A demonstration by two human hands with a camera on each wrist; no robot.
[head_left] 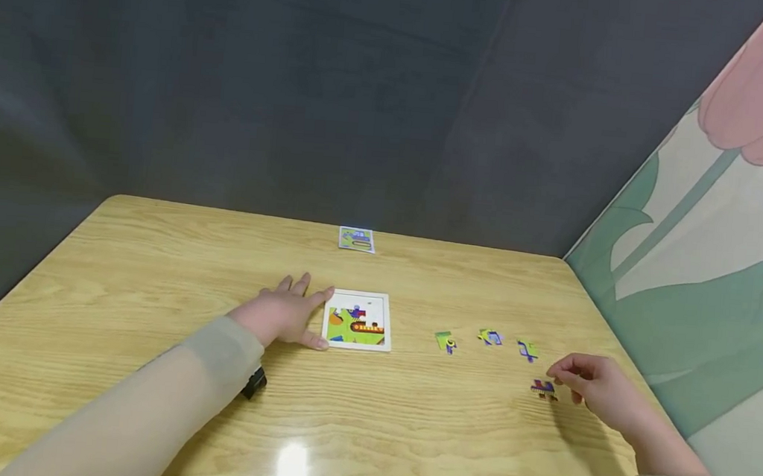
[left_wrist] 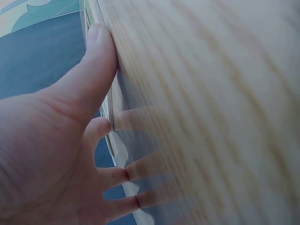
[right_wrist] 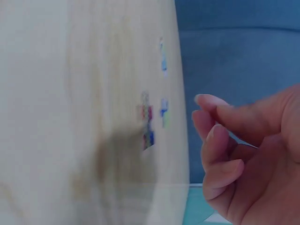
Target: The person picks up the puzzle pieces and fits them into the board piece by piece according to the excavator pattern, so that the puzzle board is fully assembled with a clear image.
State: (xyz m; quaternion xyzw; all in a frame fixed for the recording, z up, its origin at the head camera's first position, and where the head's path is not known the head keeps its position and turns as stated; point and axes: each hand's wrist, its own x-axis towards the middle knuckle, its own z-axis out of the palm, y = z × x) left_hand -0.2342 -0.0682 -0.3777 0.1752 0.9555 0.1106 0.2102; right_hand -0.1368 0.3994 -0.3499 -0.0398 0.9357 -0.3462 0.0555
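Note:
My left hand (head_left: 285, 316) lies with fingers spread on the table, the thumb and index fingertip touching the left edge of a white-framed jigsaw puzzle (head_left: 358, 320). Several pieces fill the lower part of that puzzle, and its upper part shows white. In the left wrist view the left hand (left_wrist: 61, 140) has its thumb and fingers against the tabletop. My right hand (head_left: 594, 389) hovers over the table's right side, beside a dark red and purple puzzle piece (head_left: 543, 389). The right wrist view shows the right hand (right_wrist: 253, 164) with loosely bent fingers, holding nothing, apart from the pieces.
Between the puzzle and the right hand lie a green-yellow piece (head_left: 444, 341), a yellow-blue piece (head_left: 491, 338) and a green-blue piece (head_left: 527, 350). A small picture card (head_left: 357, 239) rests near the back edge. A dark curtain (head_left: 338, 100) hangs behind the wooden table (head_left: 151, 265).

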